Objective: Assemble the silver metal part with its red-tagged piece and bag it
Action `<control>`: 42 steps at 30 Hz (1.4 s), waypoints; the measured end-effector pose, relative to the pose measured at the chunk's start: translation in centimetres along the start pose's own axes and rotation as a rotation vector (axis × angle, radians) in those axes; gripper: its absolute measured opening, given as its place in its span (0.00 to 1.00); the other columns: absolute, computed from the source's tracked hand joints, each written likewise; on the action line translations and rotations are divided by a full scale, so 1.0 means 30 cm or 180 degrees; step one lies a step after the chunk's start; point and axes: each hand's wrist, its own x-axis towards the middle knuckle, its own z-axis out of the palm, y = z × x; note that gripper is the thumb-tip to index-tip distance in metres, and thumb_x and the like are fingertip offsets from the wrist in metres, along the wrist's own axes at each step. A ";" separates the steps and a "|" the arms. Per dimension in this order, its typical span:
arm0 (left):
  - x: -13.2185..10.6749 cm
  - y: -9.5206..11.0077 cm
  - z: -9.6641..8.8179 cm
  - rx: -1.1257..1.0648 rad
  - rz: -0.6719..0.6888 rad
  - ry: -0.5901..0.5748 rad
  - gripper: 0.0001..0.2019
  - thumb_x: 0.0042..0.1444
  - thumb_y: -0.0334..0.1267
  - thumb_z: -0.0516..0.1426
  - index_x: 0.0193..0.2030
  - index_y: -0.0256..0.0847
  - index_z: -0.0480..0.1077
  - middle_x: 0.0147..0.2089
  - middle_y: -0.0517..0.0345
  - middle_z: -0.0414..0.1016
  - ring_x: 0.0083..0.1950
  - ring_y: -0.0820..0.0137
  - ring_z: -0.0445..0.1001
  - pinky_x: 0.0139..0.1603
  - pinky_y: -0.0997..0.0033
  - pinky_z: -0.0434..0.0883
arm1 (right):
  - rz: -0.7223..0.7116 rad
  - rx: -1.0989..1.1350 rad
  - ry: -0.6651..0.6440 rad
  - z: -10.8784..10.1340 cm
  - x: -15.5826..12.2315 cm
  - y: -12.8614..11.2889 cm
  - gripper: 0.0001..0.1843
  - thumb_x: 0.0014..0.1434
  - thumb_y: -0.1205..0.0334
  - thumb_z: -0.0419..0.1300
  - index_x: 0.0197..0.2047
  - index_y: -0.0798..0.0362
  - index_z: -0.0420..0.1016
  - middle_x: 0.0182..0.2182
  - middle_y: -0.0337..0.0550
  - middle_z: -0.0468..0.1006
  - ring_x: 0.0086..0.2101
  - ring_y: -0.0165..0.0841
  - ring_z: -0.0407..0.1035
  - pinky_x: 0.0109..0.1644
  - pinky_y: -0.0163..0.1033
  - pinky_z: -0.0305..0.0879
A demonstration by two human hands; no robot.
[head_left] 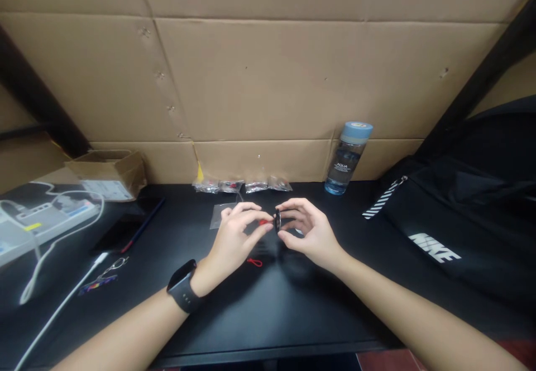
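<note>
Over the middle of the black desk (268, 309), my left hand (234, 237) pinches a small red piece (263, 222) between thumb and fingers. My right hand (307, 228) pinches a small black ring-like part (277, 219) that touches the red piece. A black watch (183, 293) is on my left wrist. A red loop (254, 262) lies on the desk below my hands. A clear plastic bag (218, 214) lies just behind my left hand.
Several small clear packets (240, 185) line the cardboard wall. A water bottle (348, 158) stands right of them. A black Nike bag (456, 220) fills the right side. At left are a cardboard box (106, 172), a power strip (46, 214), a white cable (62, 304), a pen (142, 226).
</note>
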 end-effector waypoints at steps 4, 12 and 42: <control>-0.002 0.003 0.001 0.0056 0.0042 -0.0041 0.05 0.66 0.38 0.60 0.43 0.49 0.79 0.48 0.60 0.82 0.56 0.62 0.75 0.54 0.60 0.57 | 0.0035 0.0051 -0.0082 0.002 -0.002 -0.001 0.25 0.52 0.68 0.70 0.52 0.48 0.70 0.51 0.49 0.77 0.48 0.39 0.78 0.45 0.43 0.80; -0.004 0.007 -0.001 0.0131 0.0006 0.0044 0.05 0.65 0.41 0.61 0.44 0.50 0.79 0.47 0.58 0.82 0.55 0.61 0.74 0.53 0.59 0.57 | 0.0118 0.0285 -0.0143 0.000 -0.002 0.010 0.26 0.52 0.66 0.72 0.52 0.47 0.69 0.51 0.48 0.77 0.48 0.39 0.78 0.47 0.45 0.80; -0.008 0.049 0.019 -0.0239 -0.0402 0.0066 0.05 0.64 0.39 0.61 0.39 0.48 0.79 0.50 0.55 0.71 0.55 0.59 0.68 0.57 0.54 0.61 | -0.0365 -0.0038 -0.0031 0.034 -0.018 0.012 0.27 0.53 0.69 0.71 0.54 0.46 0.71 0.52 0.48 0.75 0.51 0.41 0.75 0.51 0.47 0.80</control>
